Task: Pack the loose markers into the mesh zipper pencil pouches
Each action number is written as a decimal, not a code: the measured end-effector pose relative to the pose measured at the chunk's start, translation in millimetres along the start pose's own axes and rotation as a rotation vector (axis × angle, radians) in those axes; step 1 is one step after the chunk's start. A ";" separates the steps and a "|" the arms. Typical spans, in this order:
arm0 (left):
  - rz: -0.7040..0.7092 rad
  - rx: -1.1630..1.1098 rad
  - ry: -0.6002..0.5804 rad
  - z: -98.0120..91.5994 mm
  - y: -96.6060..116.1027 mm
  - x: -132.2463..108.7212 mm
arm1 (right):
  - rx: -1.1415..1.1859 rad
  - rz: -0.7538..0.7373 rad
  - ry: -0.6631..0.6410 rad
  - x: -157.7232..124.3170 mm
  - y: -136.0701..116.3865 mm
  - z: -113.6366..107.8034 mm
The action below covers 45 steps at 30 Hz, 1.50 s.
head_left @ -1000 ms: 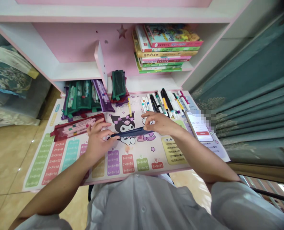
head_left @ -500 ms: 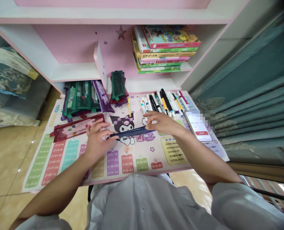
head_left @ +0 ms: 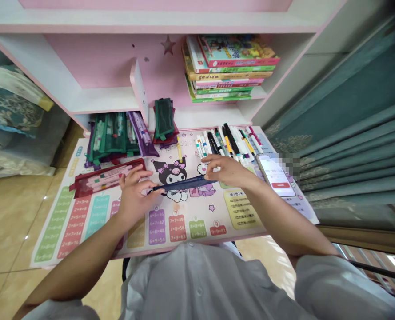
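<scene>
Bare hands at a desk, seen from above: the narrow navy-blue pouch, apparently fabric [head_left: 184, 183], lies edge-on at the centre of the frame, over the cartoon figure of the pale printed desk mat [head_left: 197, 211]. The left hand [head_left: 135, 193] pinches its left end between thumb and fingers; the right hand [head_left: 225, 172] has thumb and fingertips closed at its right portion, though whether on cloth or on a zip pull is too small to tell. Just beside the left hand, left of centre, is a translucent red mesh pouch filled with pale pens [head_left: 109, 178]; beyond the right hand, right of centre, lies a loose row of black, white and coloured pens [head_left: 229, 142], with a lit white-screened phone [head_left: 277, 175] at its lower right. Likely faults from here: should the left pinch loosen, the light pouch would probably swing or crumple toward the right hand; should a zip be what the right fingers draw, slack cloth might catch in it; a right hand lifted carelessly could brush the nearest pens and set them rolling; a leftward shift of the left hand could nudge the red mesh pouch askew
</scene>
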<state>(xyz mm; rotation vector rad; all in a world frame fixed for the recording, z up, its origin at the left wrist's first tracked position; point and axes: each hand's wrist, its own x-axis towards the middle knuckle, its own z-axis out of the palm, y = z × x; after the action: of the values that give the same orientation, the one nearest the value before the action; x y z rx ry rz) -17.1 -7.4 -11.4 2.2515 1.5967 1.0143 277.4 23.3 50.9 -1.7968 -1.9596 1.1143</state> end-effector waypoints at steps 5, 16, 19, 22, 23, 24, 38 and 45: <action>0.019 0.000 0.007 -0.1 -0.6 0.2 | 0.017 0.013 0.023 -0.9 2.7 -1.3; -0.005 -0.013 -0.006 -1.0 -1.7 1.5 | -0.002 0.028 0.039 -3.4 7.3 -8.0; -0.016 -0.008 -0.014 -1.2 -1.4 1.9 | -0.008 0.027 0.049 -3.4 11.4 -9.1; -0.013 -0.012 0.002 -0.7 -1.5 2.0 | -0.007 0.011 0.070 -3.5 16.0 -9.9; -0.012 -0.014 0.007 -0.6 -1.6 2.0 | -0.004 0.009 0.075 -3.6 17.3 -10.1; -0.012 -0.015 0.010 -0.5 -1.5 2.0 | -0.001 0.010 0.079 -3.8 18.5 -10.3; -0.018 -0.028 0.016 -0.3 -1.7 1.6 | 0.034 0.007 0.102 -3.3 26.8 -11.3; -0.038 -0.019 -0.007 -1.4 0.6 2.7 | 0.047 0.021 0.113 -5.0 28.8 -13.9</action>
<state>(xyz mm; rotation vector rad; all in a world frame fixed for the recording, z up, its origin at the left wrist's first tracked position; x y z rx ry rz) -17.1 -5.5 -8.9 2.2018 1.6138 1.0070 308.6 22.0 42.3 -1.8179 -1.8391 1.0322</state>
